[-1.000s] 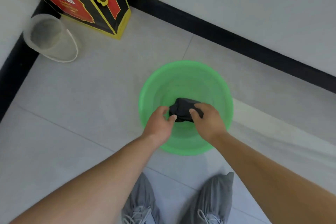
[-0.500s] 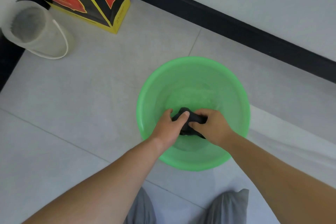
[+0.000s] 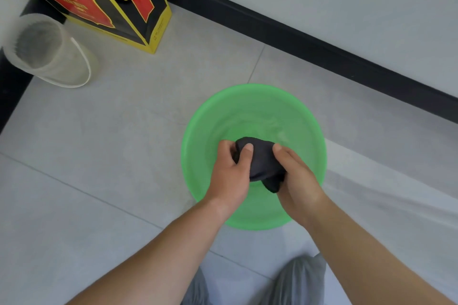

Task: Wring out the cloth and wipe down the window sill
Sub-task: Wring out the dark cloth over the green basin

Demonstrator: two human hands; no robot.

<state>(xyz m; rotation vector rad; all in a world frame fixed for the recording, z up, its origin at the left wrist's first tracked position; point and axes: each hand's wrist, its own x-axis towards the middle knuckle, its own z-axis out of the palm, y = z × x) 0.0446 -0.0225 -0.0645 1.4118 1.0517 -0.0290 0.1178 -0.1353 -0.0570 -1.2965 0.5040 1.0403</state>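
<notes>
A dark, bunched-up cloth (image 3: 262,161) is held over a green plastic basin (image 3: 210,116) that stands on the tiled floor. My left hand (image 3: 231,176) grips the cloth's left side, thumb on top. My right hand (image 3: 296,181) clasps its right side, and a tail of cloth hangs below between the two hands. Water shimmers in the basin behind the cloth. No window sill is in view.
A clear plastic bucket (image 3: 47,52) with a white handle stands at the left. Behind it leans a black, red and yellow carton (image 3: 104,0). A black skirting board (image 3: 322,49) runs along the white wall. My grey trouser knees (image 3: 297,282) show at the bottom.
Both hands have lifted the cloth a little out of the basin and squeezed it closer together, so more of it now shows between them. The camera has also shifted slightly.
</notes>
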